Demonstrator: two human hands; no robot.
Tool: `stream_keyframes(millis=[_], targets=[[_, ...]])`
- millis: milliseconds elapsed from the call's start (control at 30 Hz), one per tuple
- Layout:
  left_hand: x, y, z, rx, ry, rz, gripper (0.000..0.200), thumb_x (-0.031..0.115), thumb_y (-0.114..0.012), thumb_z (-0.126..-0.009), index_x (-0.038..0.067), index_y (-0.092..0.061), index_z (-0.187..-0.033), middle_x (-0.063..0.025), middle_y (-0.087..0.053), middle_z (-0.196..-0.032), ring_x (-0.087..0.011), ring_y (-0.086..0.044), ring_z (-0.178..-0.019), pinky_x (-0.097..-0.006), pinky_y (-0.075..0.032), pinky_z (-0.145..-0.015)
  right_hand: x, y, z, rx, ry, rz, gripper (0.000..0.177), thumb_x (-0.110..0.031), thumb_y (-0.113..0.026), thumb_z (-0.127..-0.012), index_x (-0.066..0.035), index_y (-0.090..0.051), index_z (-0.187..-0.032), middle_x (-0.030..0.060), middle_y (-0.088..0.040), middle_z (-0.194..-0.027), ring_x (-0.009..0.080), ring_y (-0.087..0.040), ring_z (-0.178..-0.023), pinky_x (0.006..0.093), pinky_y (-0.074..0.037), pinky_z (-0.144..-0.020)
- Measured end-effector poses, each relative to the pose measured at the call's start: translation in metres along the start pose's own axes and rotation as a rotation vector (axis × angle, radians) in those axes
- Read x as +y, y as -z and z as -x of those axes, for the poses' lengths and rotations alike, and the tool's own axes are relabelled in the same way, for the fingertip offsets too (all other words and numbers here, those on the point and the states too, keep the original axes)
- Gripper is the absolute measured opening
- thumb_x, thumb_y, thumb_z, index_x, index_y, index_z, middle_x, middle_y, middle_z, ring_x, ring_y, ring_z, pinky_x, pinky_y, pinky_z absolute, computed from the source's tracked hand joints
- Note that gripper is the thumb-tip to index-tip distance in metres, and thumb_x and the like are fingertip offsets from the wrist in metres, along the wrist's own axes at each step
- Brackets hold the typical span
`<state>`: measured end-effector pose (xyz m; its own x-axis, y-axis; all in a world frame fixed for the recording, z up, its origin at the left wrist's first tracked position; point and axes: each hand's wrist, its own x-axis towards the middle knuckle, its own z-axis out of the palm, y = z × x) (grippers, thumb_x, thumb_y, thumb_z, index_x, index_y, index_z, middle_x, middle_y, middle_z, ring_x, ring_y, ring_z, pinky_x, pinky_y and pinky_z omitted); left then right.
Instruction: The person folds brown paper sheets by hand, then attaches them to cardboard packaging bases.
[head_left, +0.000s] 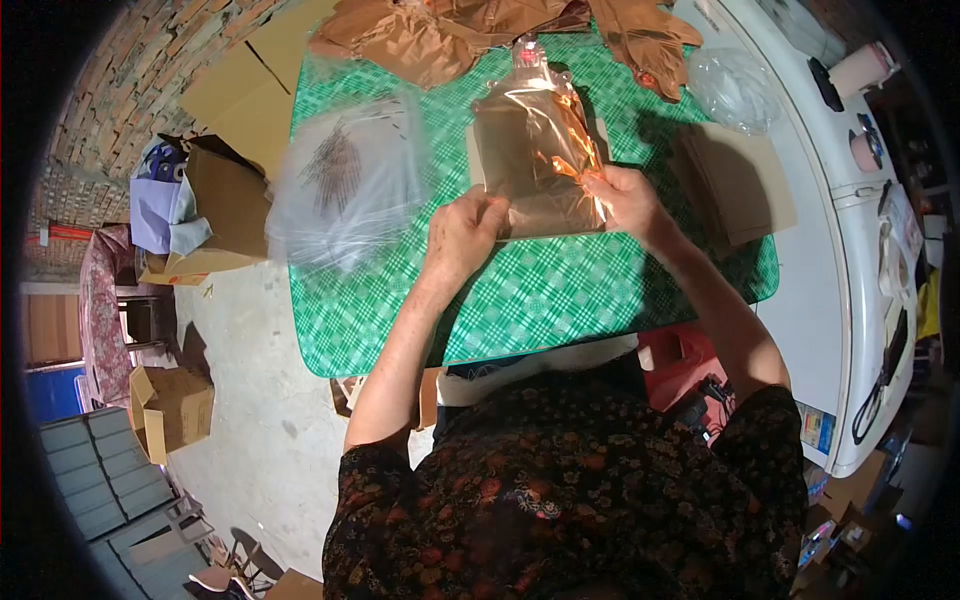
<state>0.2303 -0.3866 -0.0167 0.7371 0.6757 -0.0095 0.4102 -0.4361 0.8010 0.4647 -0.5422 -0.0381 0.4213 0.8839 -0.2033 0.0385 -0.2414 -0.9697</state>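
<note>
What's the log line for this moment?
left hand: gripping copper sheet | right hand: pinching its edge | under it: green table

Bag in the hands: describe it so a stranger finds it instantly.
On the green checked tablecloth, look between the left hand and right hand. The clear bag there holds copper-brown fabric, unlike the empty bag pile to its left.

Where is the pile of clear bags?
In the head view, the pile of clear bags lies on the green table, left of the left hand and shiny bag.
</note>
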Motion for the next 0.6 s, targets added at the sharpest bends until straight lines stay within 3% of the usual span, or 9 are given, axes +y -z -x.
stream_keyframes(millis=[100, 400, 500, 600], targets=[[0.009, 0.004, 0.002, 0.016, -0.016, -0.019, 0.031, 0.03, -0.067, -0.104, -0.001, -0.069, -0.099, -0.015, -0.076, -0.081, -0.026, -0.074, -0.072, -0.0386, -0.056, -0.069, -0.006, -0.003, 0.002, 0.04, -0.028, -0.004, 0.032, -0.025, -0.063, -0.108, 0.003, -0.068, -0.093, -0.0072, -0.054, -0.074, 0.0033, -0.048, -0.067, 0.0278, -0.04, -0.056], [-0.004, -0.006, -0.01, 0.027, -0.034, -0.189, 0.029, 0.031, -0.065, -0.104, 0.002, -0.067, -0.101, -0.0178, -0.076, -0.084, -0.0374, -0.075, -0.08, -0.0473, -0.056, -0.072, 0.004, 0.003, -0.006, 0.019, 0.044, 0.027, 0.034, -0.026, -0.062, -0.108, 0.003, -0.067, -0.091, -0.0064, -0.055, -0.074, 0.0036, -0.05, -0.069, 0.0271, -0.042, -0.058], [-0.003, -0.007, -0.011, 0.061, -0.089, -0.275, 0.027, 0.03, -0.065, -0.103, 0.003, -0.068, -0.102, -0.0181, -0.076, -0.085, -0.0389, -0.075, -0.081, -0.0483, -0.056, -0.073, 0.011, 0.003, -0.011, -0.005, 0.026, -0.015, 0.025, -0.024, -0.061, -0.11, -0.003, -0.069, -0.098, -0.0094, -0.057, -0.082, -0.0001, -0.046, -0.069, 0.0212, -0.037, -0.058], [0.006, -0.005, -0.008, 0.052, -0.06, -0.267, 0.025, 0.029, -0.066, -0.103, 0.004, -0.069, -0.102, -0.0192, -0.076, -0.086, -0.0404, -0.074, -0.082, -0.0493, -0.056, -0.074, 0.003, 0.007, -0.009, -0.043, -0.012, 0.029, 0.027, -0.025, -0.061, -0.11, -0.001, -0.07, -0.104, -0.0062, -0.063, -0.086, 0.0015, -0.054, -0.073, 0.0218, -0.045, -0.063]])
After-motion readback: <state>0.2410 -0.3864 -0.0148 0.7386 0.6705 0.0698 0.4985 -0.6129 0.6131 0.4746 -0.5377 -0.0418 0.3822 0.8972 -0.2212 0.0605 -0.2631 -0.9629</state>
